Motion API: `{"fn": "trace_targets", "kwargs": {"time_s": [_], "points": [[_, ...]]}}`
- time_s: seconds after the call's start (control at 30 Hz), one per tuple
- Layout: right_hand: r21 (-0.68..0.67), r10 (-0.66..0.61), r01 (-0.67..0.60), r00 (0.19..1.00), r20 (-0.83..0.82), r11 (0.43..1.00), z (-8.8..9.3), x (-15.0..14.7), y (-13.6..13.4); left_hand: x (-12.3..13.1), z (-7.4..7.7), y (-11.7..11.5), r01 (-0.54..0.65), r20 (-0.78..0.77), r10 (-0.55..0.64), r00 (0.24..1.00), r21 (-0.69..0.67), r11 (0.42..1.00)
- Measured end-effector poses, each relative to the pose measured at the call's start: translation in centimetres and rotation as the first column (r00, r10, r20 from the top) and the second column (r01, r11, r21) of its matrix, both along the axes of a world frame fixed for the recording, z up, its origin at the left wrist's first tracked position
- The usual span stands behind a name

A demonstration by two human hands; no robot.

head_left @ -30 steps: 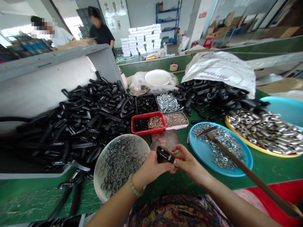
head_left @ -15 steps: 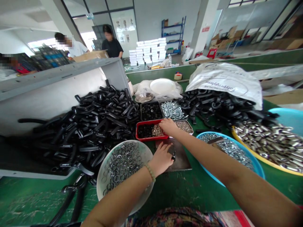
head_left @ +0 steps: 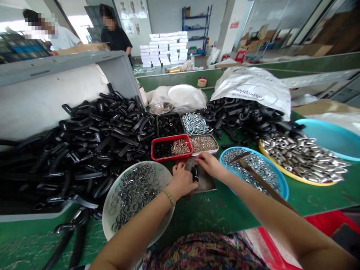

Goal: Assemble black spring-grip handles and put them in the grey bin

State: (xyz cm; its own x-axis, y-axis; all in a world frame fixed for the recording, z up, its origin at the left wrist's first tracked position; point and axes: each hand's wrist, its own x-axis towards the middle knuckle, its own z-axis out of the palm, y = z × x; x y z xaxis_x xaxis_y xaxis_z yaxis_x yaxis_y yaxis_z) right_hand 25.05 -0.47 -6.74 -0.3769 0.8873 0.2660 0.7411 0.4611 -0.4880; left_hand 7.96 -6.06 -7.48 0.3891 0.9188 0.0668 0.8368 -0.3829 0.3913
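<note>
My left hand (head_left: pixel 181 182) is closed around a small black part (head_left: pixel 194 173) with a greyish flat piece beside it, held over a dark metal plate (head_left: pixel 206 184). The exact kind of the part does not show. Thumb and fingers pinched, my right hand (head_left: pixel 210 165) is at the part's upper right side; anything between its fingertips is too small to make out. Just beyond the hands lie a red tray (head_left: pixel 171 156) of black pieces and copper-coloured rivets, and a white tray (head_left: pixel 206 150) of tiny metal pieces.
A bowl of metal rings (head_left: pixel 108 221) stands left of my left forearm. A hammer (head_left: pixel 257 174) rests across a blue basin (head_left: pixel 284 187) of nuts, under my right forearm. Black handles (head_left: pixel 112 131) spill from a grey crate (head_left: pixel 118 62). Screws (head_left: pixel 195 123) fill a tray behind. Two people stand beyond.
My right hand has come back from the rivets in the red tray to the black part in my left hand. The camera view has shifted, showing the hammer more fully.
</note>
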Motion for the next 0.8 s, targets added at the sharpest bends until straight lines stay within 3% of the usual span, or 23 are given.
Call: {"fn": "trace_targets", "kwargs": {"time_s": [0.1,0.23,0.33,0.5,0.63,0.8], "points": [[0.009,-0.050,0.051,0.997,-0.060,0.999,0.6,-1.4,2.1,0.1,0.1,-0.2,-0.019,0.017,0.019,1.000,0.001,1.000],[-0.002,-0.015,0.015,0.997,-0.082,1.000,1.7,-2.6,4.1,0.3,0.4,-0.4,-0.049,0.036,0.049,0.998,0.009,0.999],[-0.042,-0.018,0.014,0.995,-0.099,0.999,1.5,-1.7,2.4,0.3,0.5,-0.4,-0.057,0.024,0.057,0.998,0.003,0.998],[-0.149,-0.054,0.044,0.996,-0.067,0.988,-0.8,0.7,-1.7,0.2,0.4,-0.3,-0.022,-0.043,0.022,0.999,-0.004,1.000],[-0.141,-0.056,0.052,0.998,-0.021,0.989,-1.9,0.8,-2.0,0.2,0.2,-0.3,-0.026,-0.045,0.027,0.999,0.026,0.999],[-0.032,0.025,-0.022,0.993,0.111,0.999,-1.6,-0.1,-1.8,0.3,0.6,-0.3,-0.037,-0.036,0.038,0.999,0.011,0.999]]}}
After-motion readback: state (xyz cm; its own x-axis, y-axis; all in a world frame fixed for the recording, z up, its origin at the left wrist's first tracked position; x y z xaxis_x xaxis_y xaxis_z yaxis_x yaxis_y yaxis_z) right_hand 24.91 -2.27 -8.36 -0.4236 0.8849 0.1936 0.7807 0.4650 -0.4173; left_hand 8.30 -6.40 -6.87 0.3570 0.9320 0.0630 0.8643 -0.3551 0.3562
